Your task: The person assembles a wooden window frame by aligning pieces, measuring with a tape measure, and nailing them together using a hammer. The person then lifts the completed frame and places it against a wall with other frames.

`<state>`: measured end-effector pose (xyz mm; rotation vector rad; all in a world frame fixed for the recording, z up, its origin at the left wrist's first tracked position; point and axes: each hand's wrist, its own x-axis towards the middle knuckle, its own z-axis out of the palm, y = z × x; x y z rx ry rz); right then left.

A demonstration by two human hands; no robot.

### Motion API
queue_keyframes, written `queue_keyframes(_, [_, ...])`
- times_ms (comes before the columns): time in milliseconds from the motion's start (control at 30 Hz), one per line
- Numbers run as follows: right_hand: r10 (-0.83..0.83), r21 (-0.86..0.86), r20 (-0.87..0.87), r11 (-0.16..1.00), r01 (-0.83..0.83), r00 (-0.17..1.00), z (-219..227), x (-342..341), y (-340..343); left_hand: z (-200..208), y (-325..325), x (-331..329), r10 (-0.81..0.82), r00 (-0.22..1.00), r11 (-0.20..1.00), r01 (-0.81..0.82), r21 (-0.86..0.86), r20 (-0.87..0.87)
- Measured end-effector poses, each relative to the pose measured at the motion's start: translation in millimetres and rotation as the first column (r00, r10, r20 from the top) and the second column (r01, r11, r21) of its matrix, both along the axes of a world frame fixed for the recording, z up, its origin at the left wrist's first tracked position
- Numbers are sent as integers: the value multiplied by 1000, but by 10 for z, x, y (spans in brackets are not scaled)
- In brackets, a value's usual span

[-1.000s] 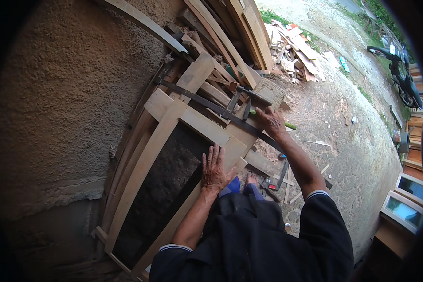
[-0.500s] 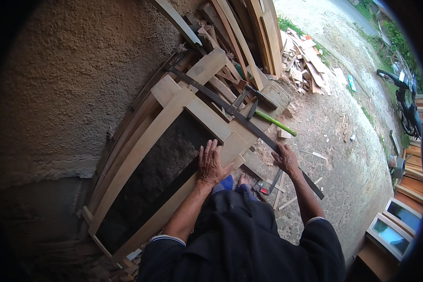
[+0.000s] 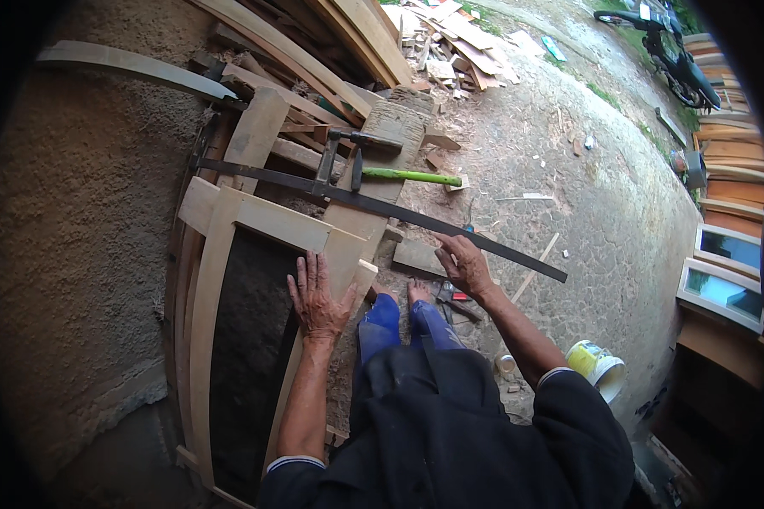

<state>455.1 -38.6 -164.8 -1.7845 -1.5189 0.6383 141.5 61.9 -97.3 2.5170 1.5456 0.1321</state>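
My left hand [image 3: 319, 304] lies flat, fingers spread, on the corner of a wooden frame [image 3: 273, 222] with a dark opening. Across the far end of the frame runs a long dark metal bar clamp [image 3: 399, 212], with its sliding jaw and screw handle near the middle of the work. My right hand [image 3: 464, 265] hovers by the near edge of the bar, fingers loosely bent and apart. Whether a fingertip touches the bar, I cannot tell. Just beyond the bar, a hammer [image 3: 412, 176] with a green handle rests on a thick board [image 3: 390, 127].
A rough wall [image 3: 85, 212] rises at left. Long timber pieces [image 3: 348, 42] lean at the far side, beside a heap of offcuts [image 3: 458, 51]. Tools [image 3: 454, 297] lie by my feet. A white bucket [image 3: 598, 369] stands at right, and a motorcycle [image 3: 675, 59] farther off.
The view has turned, shifting the scene leftward. My right hand has come off the clamp bar, which it was touching before, to its near side. My left hand stays on the frame.
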Motion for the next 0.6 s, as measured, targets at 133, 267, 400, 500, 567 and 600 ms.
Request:
queue_keyframes(133, [22,-311,-111,949,-56,994,-691,-557,-1109,-73,-9,-14,-40,999,999,41,17,-23])
queue_keyframes(267, [-198,-636,-190,771,33,962,-1883,-898,-2090,-82,-2,-19,-70,997,998,70,-3,-23])
queue_keyframes(400, [-522,-759,-175,612,224,835,-3152,-1016,-2765,-64,-14,-16,-104,994,994,105,-29,15])
queue_keyframes(500, [-641,-758,38,481,440,767,-4091,-906,-2906,-98,-44,-31,-43,998,997,46,-65,52])
queue_keyframes(567, [-933,-839,-54,235,490,355,-4633,-746,-2815,-128,-35,-54,-26,997,996,32,-84,72])
queue_keyframes(600, [-994,-899,-41,79,430,97,-4878,-636,-2734,-140,-21,-66,-46,997,995,51,-81,69])
